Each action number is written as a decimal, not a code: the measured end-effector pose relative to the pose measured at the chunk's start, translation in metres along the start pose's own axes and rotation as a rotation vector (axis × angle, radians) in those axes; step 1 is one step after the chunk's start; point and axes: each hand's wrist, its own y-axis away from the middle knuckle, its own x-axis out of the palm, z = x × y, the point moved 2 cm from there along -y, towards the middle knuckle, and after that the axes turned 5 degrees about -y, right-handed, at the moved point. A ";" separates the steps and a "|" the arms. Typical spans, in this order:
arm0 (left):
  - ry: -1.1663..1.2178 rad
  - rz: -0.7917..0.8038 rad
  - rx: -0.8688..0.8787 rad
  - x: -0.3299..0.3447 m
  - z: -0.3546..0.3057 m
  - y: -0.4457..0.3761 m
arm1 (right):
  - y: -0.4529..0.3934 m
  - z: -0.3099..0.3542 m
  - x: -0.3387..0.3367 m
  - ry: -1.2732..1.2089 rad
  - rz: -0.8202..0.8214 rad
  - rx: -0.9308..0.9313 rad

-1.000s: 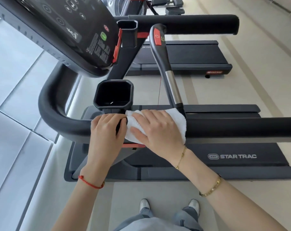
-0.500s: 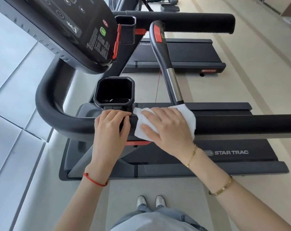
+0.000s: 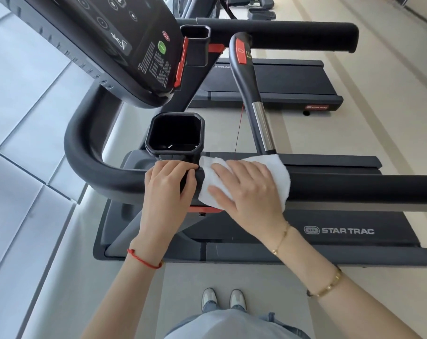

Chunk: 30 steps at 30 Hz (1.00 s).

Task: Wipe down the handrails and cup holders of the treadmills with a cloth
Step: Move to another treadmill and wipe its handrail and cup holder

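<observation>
A black padded handrail runs across the middle of the view and curves away at the left. My right hand presses a white cloth over the rail, fingers wrapped over it. My left hand grips the rail just left of the cloth, fingers curled over the top. A black square cup holder sits right behind my left hand. A second cup holder and the far handrail lie beyond.
The treadmill console overhangs at the upper left. An inner grip bar with a red button rises behind the cloth. The treadmill deck lies below the rail. Another treadmill stands further back.
My right hand and the cloth have slid a little to the right along the rail. The left hand keeps its grip in the same place.
</observation>
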 end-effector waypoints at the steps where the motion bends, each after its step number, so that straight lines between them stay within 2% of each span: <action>1: 0.000 0.000 -0.002 0.000 0.000 0.000 | 0.004 -0.005 -0.002 0.007 0.010 -0.054; 4: 0.010 -0.003 -0.004 0.000 0.001 0.000 | 0.017 -0.032 -0.013 0.027 0.035 -0.118; 7: 0.013 0.000 -0.010 0.000 0.001 0.000 | 0.014 -0.053 -0.024 0.004 0.000 0.079; 9: 0.011 0.000 -0.003 0.001 0.001 0.000 | 0.002 -0.045 -0.022 -0.005 -0.038 0.203; 13: 0.002 -0.014 0.011 0.001 0.002 0.001 | 0.000 -0.007 -0.002 -0.001 -0.047 0.081; 18: 0.002 -0.010 0.005 0.002 0.000 0.001 | 0.021 -0.024 -0.010 0.005 -0.057 -0.140; 20: 0.007 -0.009 0.002 0.002 0.000 0.001 | 0.029 -0.044 -0.020 0.011 -0.058 -0.096; 23: 0.005 -0.003 -0.002 0.000 -0.002 0.000 | 0.020 -0.062 -0.032 -0.002 -0.083 0.161; 25: -0.002 -0.005 0.005 -0.001 -0.005 0.000 | 0.009 -0.051 -0.028 -0.008 -0.080 0.250; 30: -0.032 -0.009 -0.005 0.000 -0.012 0.000 | 0.015 -0.016 -0.005 0.010 -0.047 0.035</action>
